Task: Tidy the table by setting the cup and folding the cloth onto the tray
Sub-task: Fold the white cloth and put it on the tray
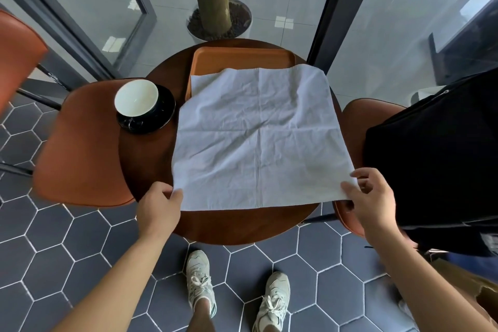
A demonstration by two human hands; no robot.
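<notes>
A pale grey cloth [258,140] lies spread open over the round brown table [242,224], and its far part covers most of the orange tray [242,58]. My left hand [159,209] pinches the cloth's near left corner. The near right corner is pinched by my right hand [373,199]. A cup with a white inside [136,97] sits on a black saucer [156,118] at the table's left side, beside the tray and apart from the cloth.
An orange chair [80,143] stands left of the table and another orange chair [347,116] right, with a black bag [436,153] on it. A potted trunk [215,8] and glass doors are beyond the table. A third orange chair [16,48] is far left.
</notes>
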